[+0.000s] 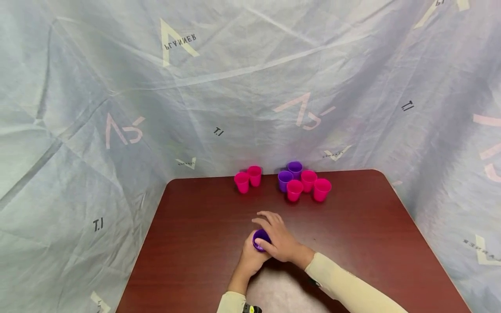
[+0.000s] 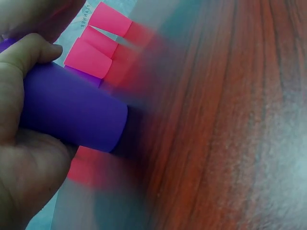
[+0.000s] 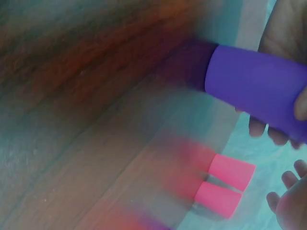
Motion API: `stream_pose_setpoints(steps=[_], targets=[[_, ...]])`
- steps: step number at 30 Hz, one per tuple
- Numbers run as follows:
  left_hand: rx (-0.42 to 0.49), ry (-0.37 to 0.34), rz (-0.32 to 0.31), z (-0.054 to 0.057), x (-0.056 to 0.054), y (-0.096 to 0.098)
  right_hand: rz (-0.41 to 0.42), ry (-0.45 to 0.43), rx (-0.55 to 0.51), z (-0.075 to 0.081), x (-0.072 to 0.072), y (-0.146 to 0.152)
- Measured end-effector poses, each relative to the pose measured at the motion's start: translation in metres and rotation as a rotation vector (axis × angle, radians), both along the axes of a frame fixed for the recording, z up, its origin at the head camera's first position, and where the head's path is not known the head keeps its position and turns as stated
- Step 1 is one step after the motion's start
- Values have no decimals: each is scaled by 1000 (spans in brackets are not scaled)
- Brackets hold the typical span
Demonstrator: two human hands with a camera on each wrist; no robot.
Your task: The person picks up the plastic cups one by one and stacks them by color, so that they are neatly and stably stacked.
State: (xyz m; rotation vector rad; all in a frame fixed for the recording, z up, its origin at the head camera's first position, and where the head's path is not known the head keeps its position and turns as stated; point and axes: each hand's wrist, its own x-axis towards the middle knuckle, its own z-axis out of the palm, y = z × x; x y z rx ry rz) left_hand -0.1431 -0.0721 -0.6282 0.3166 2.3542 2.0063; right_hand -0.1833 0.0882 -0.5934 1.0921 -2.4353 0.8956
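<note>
A purple cup (image 1: pixel 262 238) stands upright near the middle of the table, its mouth facing up. My left hand (image 1: pixel 252 256) grips it from the left; in the left wrist view the thumb (image 2: pixel 39 48) lies curled over the cup's side. Whether a second cup is nested inside cannot be told. Over the cup's right side is my right hand (image 1: pixel 278 239), with its thumb across the mouth and its other fingers stretched out beyond the rim. The right wrist view shows the purple cup (image 3: pixel 254 84) with the fingers of a hand behind it.
Two pink cups (image 1: pixel 248 177) stand side by side at the table's back edge. To their right is a cluster of several cups, with purple ones (image 1: pixel 285 180) at the left and pink ones (image 1: pixel 322 189) in front and right. A printed grey cloth (image 1: pixel 242 100) hangs behind the brown table (image 1: pixel 195 234).
</note>
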Motion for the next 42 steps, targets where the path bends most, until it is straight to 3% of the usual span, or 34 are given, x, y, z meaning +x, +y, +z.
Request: stream_pose_setpoints(steps=[8,16,30,42], targets=[[27,20,26,1,0,2,-71,-9,-31,4,-13,8],[7,-18,52,2,6,4,-175,-27,-36,8,-28,20],[9,-8,114,2,5,9,-351,-13,160,10,-84,41],[30,-12,116,2,6,10,-424,-58,345,9,-107,46]])
